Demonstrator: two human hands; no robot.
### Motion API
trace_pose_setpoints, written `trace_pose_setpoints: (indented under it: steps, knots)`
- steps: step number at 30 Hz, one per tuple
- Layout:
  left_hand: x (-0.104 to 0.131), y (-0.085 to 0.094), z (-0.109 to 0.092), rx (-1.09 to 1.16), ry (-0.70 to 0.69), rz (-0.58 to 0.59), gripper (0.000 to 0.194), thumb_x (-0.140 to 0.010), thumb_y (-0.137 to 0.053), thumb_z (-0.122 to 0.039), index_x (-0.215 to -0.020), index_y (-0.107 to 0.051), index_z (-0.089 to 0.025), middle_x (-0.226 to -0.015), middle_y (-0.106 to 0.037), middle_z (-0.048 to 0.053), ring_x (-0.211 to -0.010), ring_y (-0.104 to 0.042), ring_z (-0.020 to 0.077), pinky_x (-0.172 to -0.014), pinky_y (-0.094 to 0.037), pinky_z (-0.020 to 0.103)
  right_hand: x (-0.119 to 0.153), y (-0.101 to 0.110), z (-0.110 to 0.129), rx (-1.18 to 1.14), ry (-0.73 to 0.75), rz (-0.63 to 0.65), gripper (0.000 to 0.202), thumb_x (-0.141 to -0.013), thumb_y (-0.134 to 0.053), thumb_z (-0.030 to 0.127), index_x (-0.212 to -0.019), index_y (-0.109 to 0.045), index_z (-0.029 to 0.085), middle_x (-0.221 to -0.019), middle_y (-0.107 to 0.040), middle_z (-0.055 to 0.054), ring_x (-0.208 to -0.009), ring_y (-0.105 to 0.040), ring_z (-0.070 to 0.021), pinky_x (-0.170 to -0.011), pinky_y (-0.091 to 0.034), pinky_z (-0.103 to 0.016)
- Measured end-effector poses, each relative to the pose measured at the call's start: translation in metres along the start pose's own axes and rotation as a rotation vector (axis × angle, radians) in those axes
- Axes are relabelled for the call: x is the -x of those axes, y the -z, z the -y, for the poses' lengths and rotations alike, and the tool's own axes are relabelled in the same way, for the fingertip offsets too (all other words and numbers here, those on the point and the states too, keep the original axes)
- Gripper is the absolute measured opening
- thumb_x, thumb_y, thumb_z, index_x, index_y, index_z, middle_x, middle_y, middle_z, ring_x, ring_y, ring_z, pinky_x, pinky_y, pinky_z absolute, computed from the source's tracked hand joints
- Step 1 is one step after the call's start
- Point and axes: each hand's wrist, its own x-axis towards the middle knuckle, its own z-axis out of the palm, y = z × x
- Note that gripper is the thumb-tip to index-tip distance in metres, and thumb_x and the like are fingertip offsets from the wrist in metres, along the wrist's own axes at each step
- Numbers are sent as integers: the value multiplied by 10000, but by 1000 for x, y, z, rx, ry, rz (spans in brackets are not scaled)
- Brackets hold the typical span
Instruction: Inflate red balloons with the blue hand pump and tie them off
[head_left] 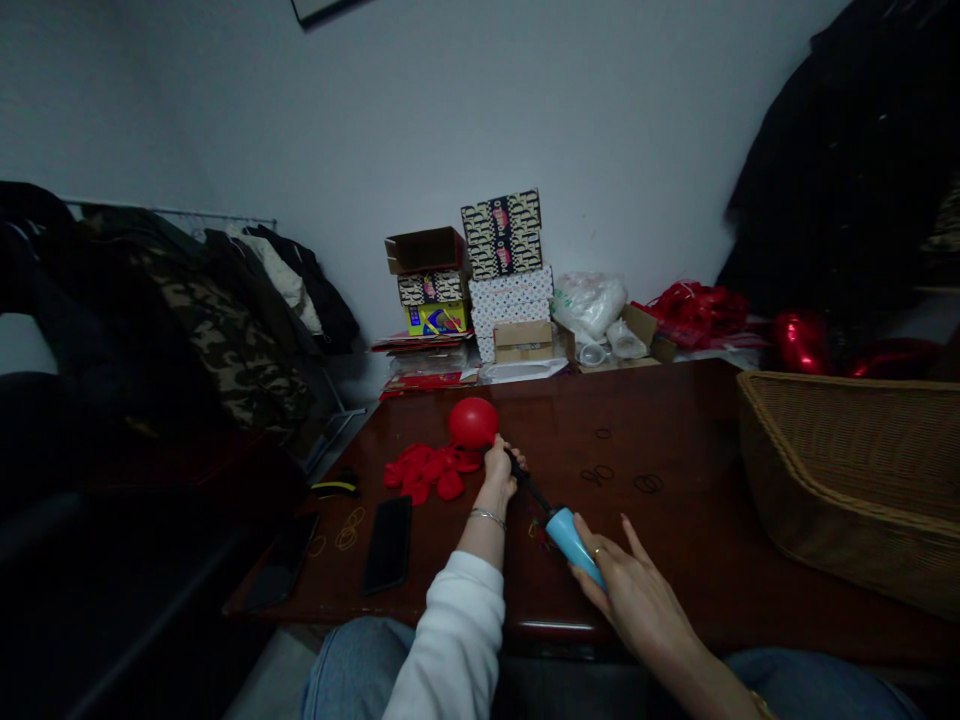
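A partly inflated red balloon (473,423) sits at the nozzle end of a hand pump. My left hand (501,464) is closed around the balloon's neck and the pump's black nozzle end. The blue pump body (574,545) slants down toward me, and my right hand (630,585) grips its lower end, with some fingers stretched out. Left of the balloon lies a pile of limp red balloons (426,470). Beneath the pump are a few small coloured bits (537,533), too small to make out.
Two dark phones (388,545), yellow rubber bands (348,530) and a yellow-black tool (335,487) lie at left. Black bands (598,475) are scattered right of the pump. A wicker basket (847,480) stands at right. Stacked boxes (510,300) and plastic bags (592,303) line the wall.
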Motion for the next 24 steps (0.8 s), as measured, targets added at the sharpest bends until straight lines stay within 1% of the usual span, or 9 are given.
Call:
trace_pose_setpoints:
  steps: [4, 6, 8, 11, 15, 20, 24]
  knots:
    - [-8, 6, -1, -6, -33, -10, 348, -904, -396, -461, -677, -366, -199, -490, -384, -42, -367, -381, 86, -378, -284, 187, 25, -4, -12, 8, 31, -29, 536, -904, -410, 299, -1408, -290, 162, -1032, -685, -88, -901, -657, -189, -1114, -207, -523]
    - [-9, 7, 0, -4, -35, -15, 352, -904, -394, -466, -677, -366, -199, -489, -382, -42, -366, -378, 85, -377, -281, 186, 29, -4, -14, 14, 30, -29, 547, -900, -424, 305, -1408, -287, 155, -1033, -686, -90, -904, -657, -190, -1116, -196, -529]
    - [-8, 7, 1, 6, -29, -19, 353, -904, -396, -469, -679, -366, -198, -490, -376, -47, -366, -372, 78, -380, -277, 179, 28, -2, -13, 19, 17, -14, 532, -897, -434, 298, -1393, -317, 145, -1035, -685, -92, -906, -656, -188, -1121, -184, -525]
    - [-5, 4, 1, 22, -21, -25, 355, -902, -403, -474, -683, -367, -197, -491, -368, -53, -369, -364, 69, -386, -269, 170, 17, 4, -6, 30, -7, 13, 495, -893, -430, 267, -1367, -370, 135, -1031, -684, -90, -886, -659, -184, -1125, -180, -512]
    - [1, -2, 2, 5, -14, -34, 336, -927, -357, -428, -682, -362, -198, -482, -364, -51, -367, -360, 73, -385, -263, 175, -8, 11, 6, 62, -30, 56, 470, -883, -431, 233, -1336, -424, 105, -991, -689, -93, -863, -664, -184, -1127, -180, -485]
    - [7, -12, 7, -28, 11, -68, 328, -931, -341, -415, -682, -354, -202, -482, -376, -46, -364, -363, 81, -386, -276, 188, -41, 9, 14, 124, -57, 103, 479, -870, -442, 217, -1327, -439, 74, -919, -694, -99, -827, -667, -188, -1119, -192, -456]
    - [9, -16, 7, -53, 3, -64, 317, -935, -333, -396, -687, -358, -201, -481, -387, -43, -365, -375, 86, -392, -292, 198, -52, 6, 15, 153, -62, 110, 497, -871, -447, 229, -1339, -421, 66, -880, -694, -92, -781, -666, -183, -1115, -190, -452]
